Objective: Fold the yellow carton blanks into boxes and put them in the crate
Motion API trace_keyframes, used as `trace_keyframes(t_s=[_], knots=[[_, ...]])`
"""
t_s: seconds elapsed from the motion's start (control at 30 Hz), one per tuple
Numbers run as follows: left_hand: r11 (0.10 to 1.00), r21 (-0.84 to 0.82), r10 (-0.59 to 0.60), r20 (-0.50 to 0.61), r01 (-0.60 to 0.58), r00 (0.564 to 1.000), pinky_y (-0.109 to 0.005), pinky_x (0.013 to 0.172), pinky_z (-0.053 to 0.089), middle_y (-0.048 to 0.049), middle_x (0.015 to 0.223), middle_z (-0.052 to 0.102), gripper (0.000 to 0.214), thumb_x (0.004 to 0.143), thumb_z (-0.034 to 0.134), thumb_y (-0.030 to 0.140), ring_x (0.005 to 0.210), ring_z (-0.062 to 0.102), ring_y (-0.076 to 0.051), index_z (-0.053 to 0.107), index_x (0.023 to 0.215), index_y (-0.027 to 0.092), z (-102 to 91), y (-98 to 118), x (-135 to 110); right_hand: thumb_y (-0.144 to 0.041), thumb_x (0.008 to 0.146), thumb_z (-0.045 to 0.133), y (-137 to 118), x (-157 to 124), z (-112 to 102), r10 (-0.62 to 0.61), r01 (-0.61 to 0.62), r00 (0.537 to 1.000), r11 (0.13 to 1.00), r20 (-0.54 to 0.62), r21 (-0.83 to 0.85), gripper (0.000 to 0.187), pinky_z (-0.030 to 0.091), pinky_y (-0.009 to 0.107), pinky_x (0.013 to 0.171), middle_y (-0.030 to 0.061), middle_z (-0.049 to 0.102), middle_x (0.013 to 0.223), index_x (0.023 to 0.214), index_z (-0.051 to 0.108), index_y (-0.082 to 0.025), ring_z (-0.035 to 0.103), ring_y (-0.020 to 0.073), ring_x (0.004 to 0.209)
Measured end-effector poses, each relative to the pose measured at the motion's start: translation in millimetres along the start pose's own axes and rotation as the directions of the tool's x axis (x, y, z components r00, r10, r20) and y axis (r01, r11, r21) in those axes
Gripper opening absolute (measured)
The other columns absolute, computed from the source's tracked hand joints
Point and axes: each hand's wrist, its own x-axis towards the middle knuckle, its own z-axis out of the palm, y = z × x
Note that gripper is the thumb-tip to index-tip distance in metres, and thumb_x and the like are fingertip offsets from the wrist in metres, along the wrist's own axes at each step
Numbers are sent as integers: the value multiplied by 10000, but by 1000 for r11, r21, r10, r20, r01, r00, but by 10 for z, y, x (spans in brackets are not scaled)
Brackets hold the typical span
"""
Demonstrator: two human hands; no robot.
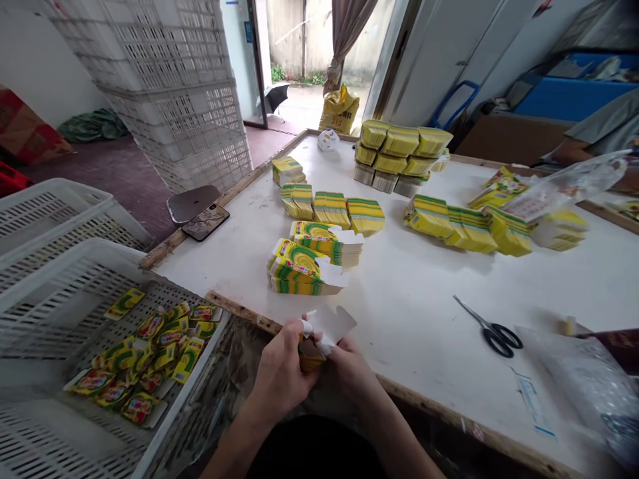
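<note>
Over the near table edge, my left hand (282, 366) is wrapped round a small yellow cardboard box (310, 359). Its white end flaps (332, 326) stand out, and the box end looks unclosed. My right hand (352, 369) pinches the flap side of the same box. Just beyond my hands lies a stack of flat yellow-green printed cartons (297, 266) with white flaps. A second such stack (324, 239) is right behind it.
A white plastic crate (164, 266) at lower left holds several yellow packets (162, 339). Bundled cartons (332, 209) stand across the table (399, 299). Scissors (494, 336), a phone (206, 221) and bubble wrap (574, 372) lie about. Another person's arm (579, 150) shows at right.
</note>
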Motion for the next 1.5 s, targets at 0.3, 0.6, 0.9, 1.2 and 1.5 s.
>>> trace_keyframes(t_s=[0.3,0.6,0.9,1.2,1.5], knots=[[976,-97,-171,210,195,963,-457,846,554,-185,1143,653,546,835,516,256,1060,667,-308,230,1294,191,56,-133,15,-184,851,568,-1,-58,18,-250,392,920,572,302,-721,629,423,449,1087,173,480,1417,1455,391,-183,485,296,1309],[957,16,-289,87,288,953,-501,902,507,-144,1131,605,484,752,640,233,1068,607,-325,432,1185,171,-42,-152,17,-33,848,456,106,88,-277,-402,484,854,383,330,-786,597,504,396,1021,167,520,1445,1416,475,-214,532,252,1309],[954,-26,-283,243,298,928,-431,862,518,-113,1052,669,485,725,699,379,990,646,-295,544,1133,168,-269,-71,84,-195,903,584,-302,100,-344,-65,469,869,430,491,-772,198,501,388,995,196,461,1490,1072,688,-188,550,278,1290],[964,22,-266,164,266,950,-470,917,507,-164,1125,659,520,696,654,224,1066,625,-326,524,1187,111,-229,-90,68,-161,833,607,-180,106,-251,-96,461,874,475,477,-750,414,399,421,1099,244,356,1520,1232,500,-140,211,276,1488],[944,-77,-320,27,322,947,-468,888,527,-130,1096,664,510,729,684,289,1026,643,-310,530,1195,148,-194,-273,60,-134,867,530,48,198,-105,-275,463,885,429,377,-776,672,396,435,1111,193,344,1498,1470,237,-188,397,255,1386]])
